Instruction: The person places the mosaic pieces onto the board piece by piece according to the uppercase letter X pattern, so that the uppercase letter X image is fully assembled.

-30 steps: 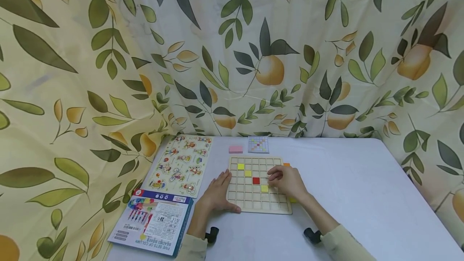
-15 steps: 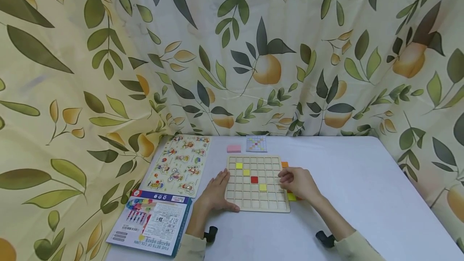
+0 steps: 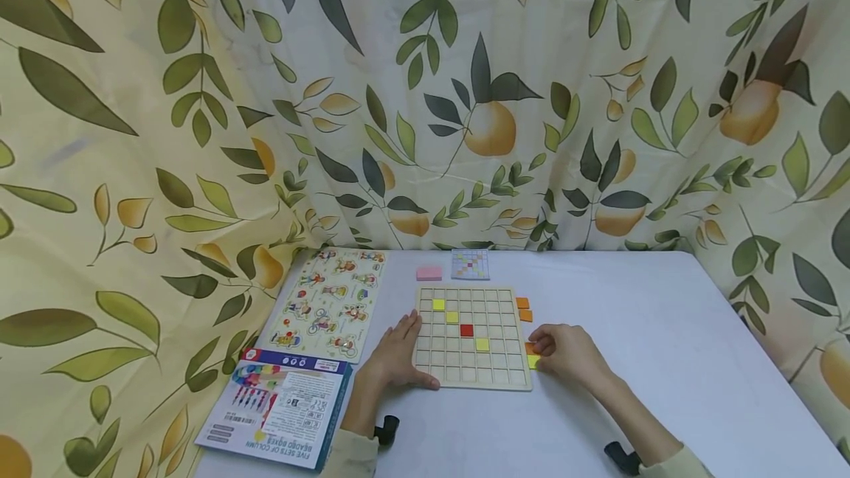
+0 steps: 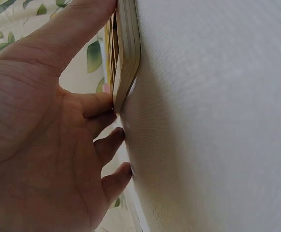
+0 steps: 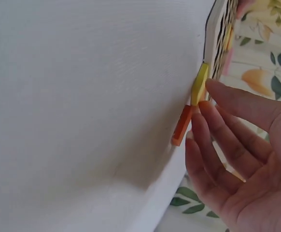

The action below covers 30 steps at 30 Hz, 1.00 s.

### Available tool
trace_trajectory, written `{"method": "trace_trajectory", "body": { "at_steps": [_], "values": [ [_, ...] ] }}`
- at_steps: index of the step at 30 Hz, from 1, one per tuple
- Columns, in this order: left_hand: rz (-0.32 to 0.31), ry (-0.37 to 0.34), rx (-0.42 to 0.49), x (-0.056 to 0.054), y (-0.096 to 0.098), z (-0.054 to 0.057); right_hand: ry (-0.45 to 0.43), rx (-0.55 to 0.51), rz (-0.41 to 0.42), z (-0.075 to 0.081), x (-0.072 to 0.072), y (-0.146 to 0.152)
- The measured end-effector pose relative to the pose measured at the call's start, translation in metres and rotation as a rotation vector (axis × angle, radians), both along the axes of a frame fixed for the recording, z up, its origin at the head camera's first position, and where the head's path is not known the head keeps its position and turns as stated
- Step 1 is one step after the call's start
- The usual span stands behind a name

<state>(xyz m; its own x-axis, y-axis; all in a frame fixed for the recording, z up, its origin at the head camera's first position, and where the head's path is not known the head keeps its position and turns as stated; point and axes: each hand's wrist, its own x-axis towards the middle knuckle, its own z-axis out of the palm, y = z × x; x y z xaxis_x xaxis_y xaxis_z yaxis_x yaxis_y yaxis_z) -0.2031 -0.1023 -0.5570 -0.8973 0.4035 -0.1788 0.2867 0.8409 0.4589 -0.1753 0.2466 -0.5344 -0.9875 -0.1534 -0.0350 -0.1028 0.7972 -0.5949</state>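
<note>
Fingers (image 5: 222, 130) of right hand (image 3: 572, 351) curled, slightly parted, touching yellow tile (image 5: 199, 86).

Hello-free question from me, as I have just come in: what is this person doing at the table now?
A person steadies a wooden grid board with the left hand. The right hand is at a loose yellow tile beside the board's right edge; whether its fingers grip it, I cannot tell. On the board, three yellow tiles and one red tile form a diagonal.
</note>
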Motion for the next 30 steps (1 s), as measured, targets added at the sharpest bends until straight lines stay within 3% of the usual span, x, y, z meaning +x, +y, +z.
{"method": "trace_trajectory", "body": {
  "at_steps": [12, 22, 30],
  "values": [
    [0.011, -0.009, 0.007, 0.0, 0.0, 0.0, 0.081, 0.084, 0.006, -0.009, 0.012, -0.003],
    [0.011, -0.014, 0.006, 0.002, 0.0, 0.0, 0.061, 0.009, -0.004, -0.003, 0.011, 0.004],
    [0.01, -0.011, 0.002, 0.001, 0.0, 0.001, 0.083, -0.088, -0.036, 0.003, 0.002, 0.005]
  ]
}}
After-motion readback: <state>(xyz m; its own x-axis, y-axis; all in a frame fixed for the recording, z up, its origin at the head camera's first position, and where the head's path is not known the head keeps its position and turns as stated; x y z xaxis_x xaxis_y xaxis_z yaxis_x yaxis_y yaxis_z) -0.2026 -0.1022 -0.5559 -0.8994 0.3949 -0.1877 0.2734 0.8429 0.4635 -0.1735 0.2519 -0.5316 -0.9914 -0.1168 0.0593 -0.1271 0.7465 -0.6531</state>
